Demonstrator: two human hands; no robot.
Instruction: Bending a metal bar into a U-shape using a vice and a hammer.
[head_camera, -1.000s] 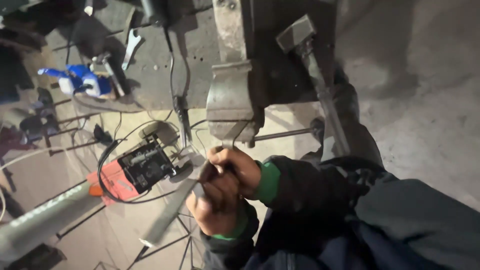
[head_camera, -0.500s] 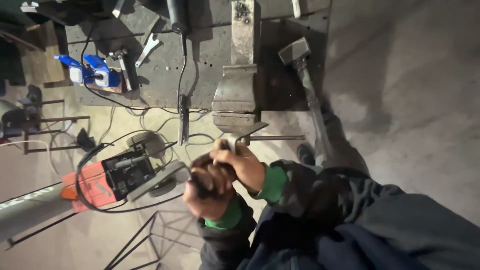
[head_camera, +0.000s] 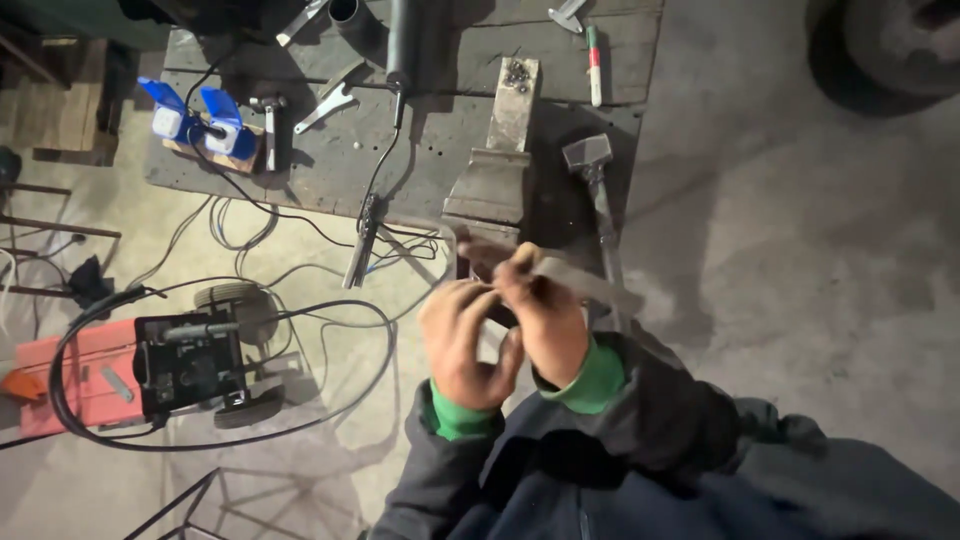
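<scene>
Seen from above in a dim workshop, a red welding machine (head_camera: 95, 385) on small wheels is ringed by a black cable (head_camera: 300, 310) on the concrete floor at far left. On the workbench (head_camera: 300, 160) behind it, a wooden block with two blue sockets (head_camera: 195, 115) is set beside a wrench (head_camera: 330, 100), and further right a vise (head_camera: 495, 175) is fixed at the bench edge, with a hammer (head_camera: 592, 175) laid just beside it. In front of the vise, a flat metal strip (head_camera: 585, 283) is held up off the bench in both hands. The left hand (head_camera: 465, 345) is curled around the strip's near end, its fingers closed though partly hidden, while the right hand (head_camera: 545, 320) is clamped over the strip just beside it, thumb pressed on top. The strip's far end is pointed right, toward the hammer handle, and is clear of the vise. By the look of it, the piece has been taken in hand but has not yet been clamped or struck; whether it is bent cannot be told. Green cuffs (head_camera: 590, 385) are shown under dark sleeves.
</scene>
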